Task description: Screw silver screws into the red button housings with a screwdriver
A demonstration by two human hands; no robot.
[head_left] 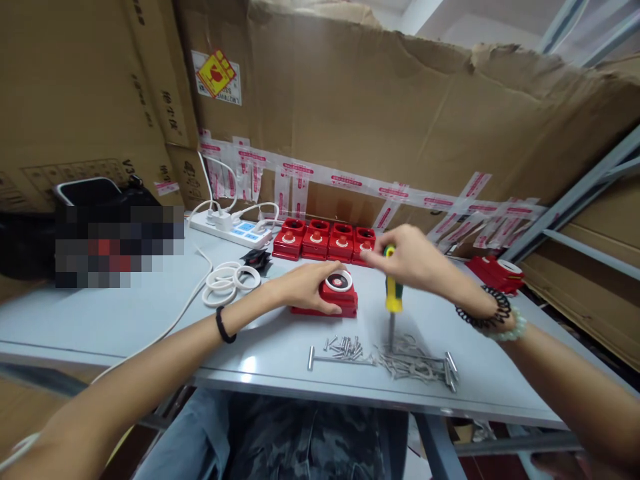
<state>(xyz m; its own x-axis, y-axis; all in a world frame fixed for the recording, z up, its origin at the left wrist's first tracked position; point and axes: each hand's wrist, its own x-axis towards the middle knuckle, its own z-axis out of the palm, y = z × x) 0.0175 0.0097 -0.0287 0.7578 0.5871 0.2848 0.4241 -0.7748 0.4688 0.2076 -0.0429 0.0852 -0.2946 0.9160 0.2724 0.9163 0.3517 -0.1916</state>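
Red box (350,304), ring (339,291) on top, left hand (311,283) grasping it.
Right hand (414,257) clenches screwdriver (394,297); screws (348,348) lie loose near the desk's (270,350) front edge.

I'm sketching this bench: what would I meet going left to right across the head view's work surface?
Round white plastic rings → red plastic box held by the left hand → yellow-and-green-handled metal screwdriver held by the right hand → another red plastic box at far right.
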